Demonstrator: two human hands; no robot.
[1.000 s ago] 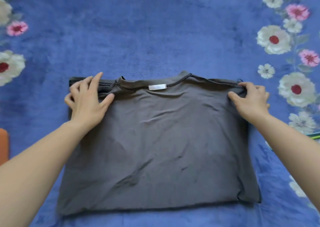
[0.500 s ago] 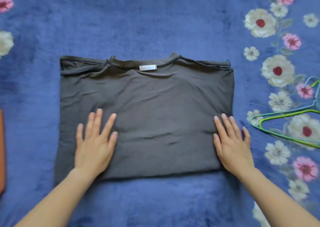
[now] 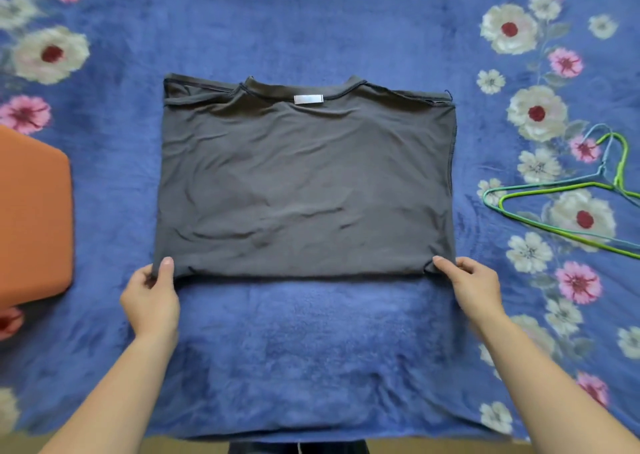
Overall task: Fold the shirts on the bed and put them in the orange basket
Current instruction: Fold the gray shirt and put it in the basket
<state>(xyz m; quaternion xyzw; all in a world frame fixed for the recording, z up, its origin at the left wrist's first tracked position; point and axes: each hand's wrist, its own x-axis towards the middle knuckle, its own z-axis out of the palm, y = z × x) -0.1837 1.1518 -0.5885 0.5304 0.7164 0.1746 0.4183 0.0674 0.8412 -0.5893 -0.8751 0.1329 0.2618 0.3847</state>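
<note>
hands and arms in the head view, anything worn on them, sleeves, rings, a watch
Nothing worn shows. The left hand and right hand are bare, with no gloves, rings or watch visible, and short unpainted nails. Both forearms are uncovered from wrist to the bottom frame edge, so no sleeve is in view.

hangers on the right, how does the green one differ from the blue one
The green hanger is bright lime; the blue hanger is pale and duller. The green one lies on top, its hook reaching further right than the blue one's. Both are thin wire, lying flat on the blanket, overlapping, hooks pointing away from the person.
</note>
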